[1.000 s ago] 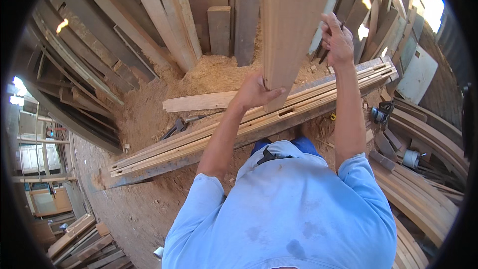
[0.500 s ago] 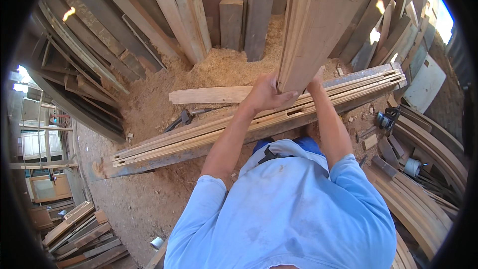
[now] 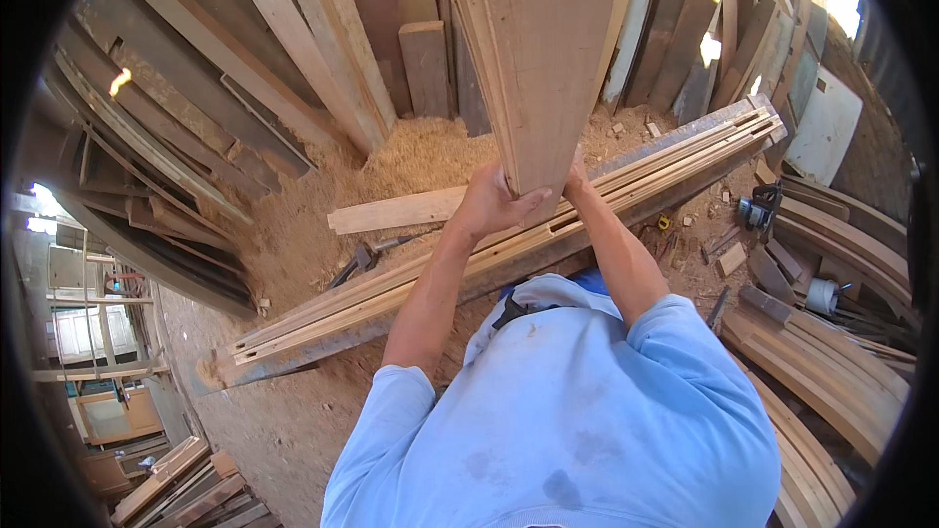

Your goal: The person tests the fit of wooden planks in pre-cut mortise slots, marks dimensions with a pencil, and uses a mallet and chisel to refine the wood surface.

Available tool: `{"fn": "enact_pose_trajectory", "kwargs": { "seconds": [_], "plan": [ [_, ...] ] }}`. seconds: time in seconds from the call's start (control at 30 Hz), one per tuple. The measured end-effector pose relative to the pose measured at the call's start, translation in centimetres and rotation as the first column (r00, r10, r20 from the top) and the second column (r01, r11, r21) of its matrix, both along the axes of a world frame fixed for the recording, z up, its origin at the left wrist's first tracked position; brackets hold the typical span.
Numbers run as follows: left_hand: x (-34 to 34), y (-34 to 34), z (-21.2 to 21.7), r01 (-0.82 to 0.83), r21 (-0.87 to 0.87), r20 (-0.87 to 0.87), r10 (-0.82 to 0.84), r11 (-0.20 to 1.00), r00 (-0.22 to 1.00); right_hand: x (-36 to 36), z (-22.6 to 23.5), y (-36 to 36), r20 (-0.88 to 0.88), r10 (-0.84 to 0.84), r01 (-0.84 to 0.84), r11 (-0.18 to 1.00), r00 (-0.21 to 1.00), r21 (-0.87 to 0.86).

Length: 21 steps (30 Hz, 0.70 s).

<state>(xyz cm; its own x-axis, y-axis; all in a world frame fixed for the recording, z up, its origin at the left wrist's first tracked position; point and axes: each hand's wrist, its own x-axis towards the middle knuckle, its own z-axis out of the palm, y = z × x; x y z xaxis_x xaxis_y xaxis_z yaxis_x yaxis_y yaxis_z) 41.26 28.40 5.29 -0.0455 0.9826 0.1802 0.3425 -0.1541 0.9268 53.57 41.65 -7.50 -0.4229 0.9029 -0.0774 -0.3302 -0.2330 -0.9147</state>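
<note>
A wide wooden plank [image 3: 548,49], with grooves or several layers along its left edge, rises away from me toward the top of the view. My left hand [image 3: 491,203] grips its near end from the left, thumb across the face. On the other side my right hand [image 3: 575,179] holds the right edge; its fingers are mostly hidden behind the wood. Beneath both hands lie long narrow wooden strips [image 3: 391,305] with slots cut in them, resting on a dark beam [image 3: 323,350] that runs from lower left to upper right.
A short pale board [image 3: 396,210] and a hammer [image 3: 365,255] lie beyond the beam among sawdust [image 3: 430,149]. Upright planks [image 3: 318,29] lean at the back. To the right are a power tool [image 3: 758,211] and stacked curved timber [image 3: 822,357]. More offcuts [image 3: 161,479] sit at lower left.
The held plank has shifted left in the view and shows more of its broad face. Both hands moved left and slightly nearer with it, keeping their grip. The whole view has also turned a little.
</note>
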Motion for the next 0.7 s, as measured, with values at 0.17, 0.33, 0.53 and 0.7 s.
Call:
{"fn": "enact_pose_trajectory", "kwargs": {
  "seconds": [0.17,0.33,0.53,0.7],
  "plan": [
    [0.6,1.0,-0.1,0.043,-0.016,-0.093,-0.044,0.999,0.995,2.7,5.7,2.8,0.114,-0.079,0.065,0.99,0.99,0.125],
    [-1.5,-0.8,-5.9,0.17,-0.125,-0.217,-0.194,0.978,0.957,6.9,22.8,1.8,-0.115,0.302,-0.219,0.861,0.946,0.459],
    [-1.9,-1.9,-14.5,0.136,-0.376,-0.078,-0.178,0.917,0.981,5.3,28.4,-1.9,0.063,0.058,-0.085,0.709,0.996,0.7],
    [-0.4,-1.8,-15.2,0.027,-0.256,-0.246,-0.092,0.966,0.965,5.4,27.8,-2.5,0.085,0.015,-0.069,0.731,0.996,0.679]
  ]
}}
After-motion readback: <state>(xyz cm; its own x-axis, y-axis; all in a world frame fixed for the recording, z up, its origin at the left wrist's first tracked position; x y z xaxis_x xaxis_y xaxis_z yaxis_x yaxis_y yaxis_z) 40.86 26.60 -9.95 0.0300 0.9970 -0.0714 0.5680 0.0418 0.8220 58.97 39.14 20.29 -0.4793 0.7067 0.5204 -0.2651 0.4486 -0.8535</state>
